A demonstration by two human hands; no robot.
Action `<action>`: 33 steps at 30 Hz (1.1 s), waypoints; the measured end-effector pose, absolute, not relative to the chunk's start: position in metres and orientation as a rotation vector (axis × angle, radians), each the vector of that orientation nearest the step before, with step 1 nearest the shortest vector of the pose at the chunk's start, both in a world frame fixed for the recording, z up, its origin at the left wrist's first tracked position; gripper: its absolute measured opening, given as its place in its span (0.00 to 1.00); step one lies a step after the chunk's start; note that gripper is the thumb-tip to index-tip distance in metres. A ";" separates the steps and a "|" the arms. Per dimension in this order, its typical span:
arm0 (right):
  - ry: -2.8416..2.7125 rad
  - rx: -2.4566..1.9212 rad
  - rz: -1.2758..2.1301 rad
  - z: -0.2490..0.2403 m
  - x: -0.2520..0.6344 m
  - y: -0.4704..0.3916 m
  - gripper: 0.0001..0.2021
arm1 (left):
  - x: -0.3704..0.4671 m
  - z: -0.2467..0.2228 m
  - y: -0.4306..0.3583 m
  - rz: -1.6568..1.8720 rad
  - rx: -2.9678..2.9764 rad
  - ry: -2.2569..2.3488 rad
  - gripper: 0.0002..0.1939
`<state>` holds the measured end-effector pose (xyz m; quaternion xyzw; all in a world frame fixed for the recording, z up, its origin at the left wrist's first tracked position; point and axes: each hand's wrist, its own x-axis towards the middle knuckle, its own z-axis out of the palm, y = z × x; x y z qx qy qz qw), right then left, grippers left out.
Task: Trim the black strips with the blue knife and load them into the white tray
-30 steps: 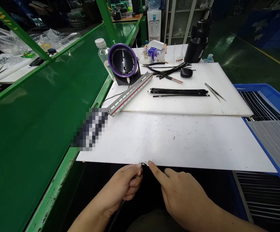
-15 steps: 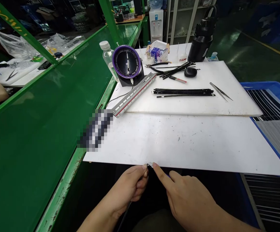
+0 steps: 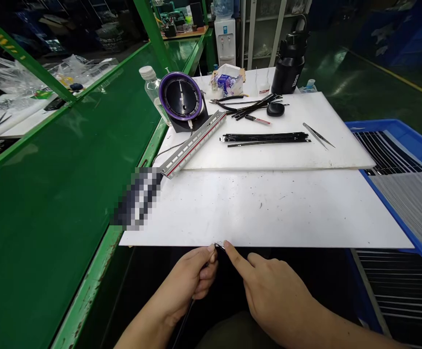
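A thin black strip (image 3: 219, 247) is pinched in the left hand's (image 3: 192, 271) closed fingertips by the white table's (image 3: 287, 208) near edge, the right hand's (image 3: 269, 286) forefinger extended to its end, any other hold hidden.

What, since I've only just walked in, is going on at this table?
A person's left hand pinches a thin black strip by the near edge of the table. The right hand has its index finger out at the strip's tip; whether it presses there is too small to tell. Farther back, a row of black strips lies on the white board, with tweezers to the right of it.
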<state>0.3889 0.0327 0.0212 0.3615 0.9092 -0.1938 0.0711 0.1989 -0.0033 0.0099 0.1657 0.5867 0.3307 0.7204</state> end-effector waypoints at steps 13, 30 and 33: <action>2.731 1.049 -0.350 0.013 0.380 0.021 0.44 | 0.198 0.005 -0.005 0.766 0.314 1.263 0.16; 2.737 1.053 -0.362 0.012 0.380 0.019 0.44 | 0.196 0.003 -0.006 0.782 0.303 1.262 0.16; 2.758 1.073 -0.329 0.008 0.381 0.018 0.43 | 0.191 0.002 -0.005 0.780 0.268 1.166 0.15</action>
